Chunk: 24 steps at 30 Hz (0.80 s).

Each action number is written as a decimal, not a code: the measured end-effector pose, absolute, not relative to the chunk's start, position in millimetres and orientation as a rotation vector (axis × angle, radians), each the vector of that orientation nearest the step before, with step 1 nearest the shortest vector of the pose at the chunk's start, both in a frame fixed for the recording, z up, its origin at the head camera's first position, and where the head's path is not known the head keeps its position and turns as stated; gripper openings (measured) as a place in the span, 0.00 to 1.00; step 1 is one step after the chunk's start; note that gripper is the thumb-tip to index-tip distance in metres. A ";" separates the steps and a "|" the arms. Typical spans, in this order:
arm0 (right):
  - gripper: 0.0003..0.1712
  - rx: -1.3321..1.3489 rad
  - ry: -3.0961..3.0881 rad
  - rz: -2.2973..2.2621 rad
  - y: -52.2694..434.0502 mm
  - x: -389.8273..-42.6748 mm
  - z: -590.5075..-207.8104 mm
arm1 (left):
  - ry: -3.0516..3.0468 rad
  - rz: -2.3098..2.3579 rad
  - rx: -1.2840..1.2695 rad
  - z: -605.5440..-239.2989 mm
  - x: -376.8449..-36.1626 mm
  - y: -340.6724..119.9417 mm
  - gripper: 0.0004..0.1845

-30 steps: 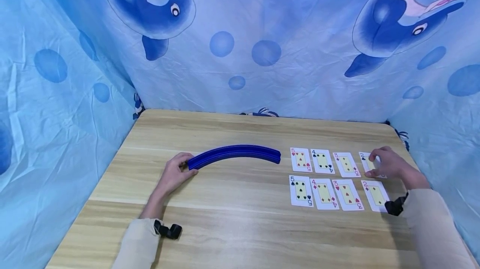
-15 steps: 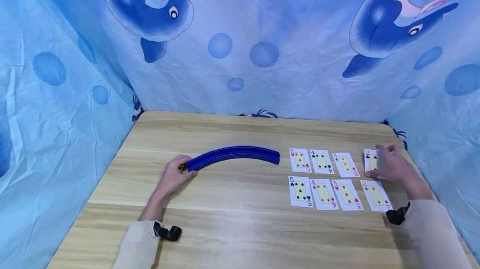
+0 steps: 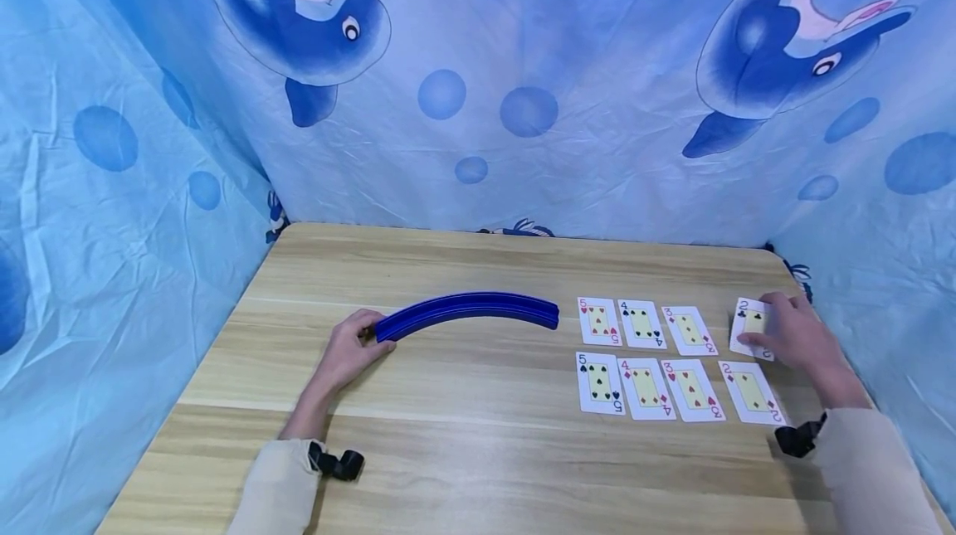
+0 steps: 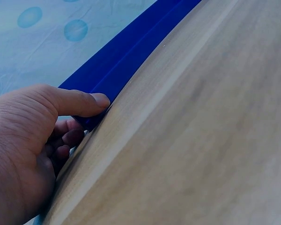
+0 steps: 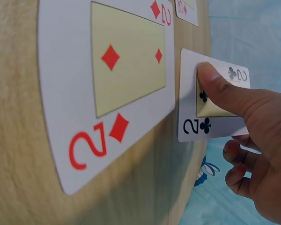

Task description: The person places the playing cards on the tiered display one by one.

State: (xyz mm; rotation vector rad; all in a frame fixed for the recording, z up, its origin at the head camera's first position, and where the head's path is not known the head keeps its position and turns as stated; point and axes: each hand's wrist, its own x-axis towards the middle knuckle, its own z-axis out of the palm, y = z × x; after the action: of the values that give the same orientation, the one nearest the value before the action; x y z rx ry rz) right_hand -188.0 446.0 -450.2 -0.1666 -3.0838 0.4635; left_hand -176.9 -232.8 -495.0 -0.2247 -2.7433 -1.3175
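My left hand [image 3: 349, 352] grips the left end of a curved blue card holder [image 3: 478, 304], a long grooved strip lying on the table. In the left wrist view the thumb [image 4: 91, 104] presses on the holder [image 4: 131, 51], with the other fingers curled below its end. At the far right my right hand [image 3: 807, 338] pinches the two of clubs [image 3: 749, 328]. The right wrist view has the thumb across the face of this playing card [image 5: 189, 93] and a finger partly hidden behind it. Close beside it lies the two of diamonds [image 5: 70, 70], face up.
Several other face-up cards lie in two rows on the wooden table [image 3: 478, 452], among them the five of hearts [image 3: 599, 321], four of spades [image 3: 641, 324] and three of diamonds [image 3: 690, 331]. A blue dolphin-print cloth [image 3: 597, 187] walls in the back and sides.
My right hand has taken the two of clubs from the end of the back row and moved it a little to the right. The left hand and holder stay put.
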 end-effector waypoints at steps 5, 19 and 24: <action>0.36 -0.077 -3.058 0.462 451.3 -182.6 -444.1 | -2.745 -1.325 -0.222 -495.7 -177.4 -232.2 0.18; 0.15 0.072 -2.925 0.530 464.6 -166.7 -429.2 | -2.754 -1.339 -0.214 -496.1 -178.4 -232.4 0.17; 0.17 0.059 -2.886 0.551 455.5 -165.6 -422.6 | -2.753 -1.324 -0.208 -496.6 -178.4 -232.3 0.17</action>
State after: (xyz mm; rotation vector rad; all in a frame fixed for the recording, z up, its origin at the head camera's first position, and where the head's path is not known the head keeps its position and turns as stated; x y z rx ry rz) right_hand -165.6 455.5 -422.6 0.0588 -2.8856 0.5509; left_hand -178.4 -232.3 -496.6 -0.2077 -2.7530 -1.3242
